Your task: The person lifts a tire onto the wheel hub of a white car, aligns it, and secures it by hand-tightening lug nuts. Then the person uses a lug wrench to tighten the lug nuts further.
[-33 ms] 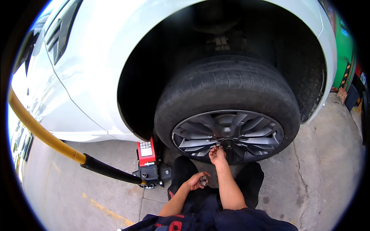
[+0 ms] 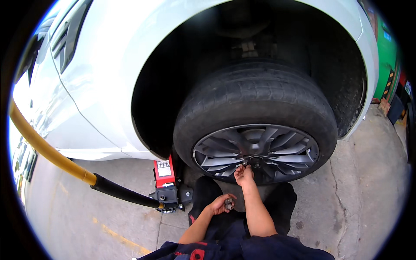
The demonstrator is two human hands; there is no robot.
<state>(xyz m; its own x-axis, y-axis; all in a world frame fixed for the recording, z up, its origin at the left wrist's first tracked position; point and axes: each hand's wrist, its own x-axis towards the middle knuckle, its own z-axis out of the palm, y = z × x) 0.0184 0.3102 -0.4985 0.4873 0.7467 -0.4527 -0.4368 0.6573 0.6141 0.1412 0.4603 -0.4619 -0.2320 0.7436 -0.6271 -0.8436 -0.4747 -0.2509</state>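
Note:
In front of me the wheel (image 2: 255,104), a black tire on a grey multi-spoke rim (image 2: 290,159), sits inside the white car's wheel arch. My right hand (image 2: 244,175) reaches to the lower middle of the rim, its fingers pinched round a small metal lug nut (image 2: 245,163) beside the hub. Whether the nut is on its thread cannot be made out. Low over my lap, my left hand (image 2: 220,204) is curled round several loose lug nuts (image 2: 229,204), which show at its fingers.
Left of the wheel stands a red and black floor jack (image 2: 164,173), close by the car's sill. Its long yellow handle (image 2: 52,149) with a black sleeve slants across the left side. White bodywork (image 2: 104,86) arches overhead. Cracked concrete floor (image 2: 364,173) extends to the right.

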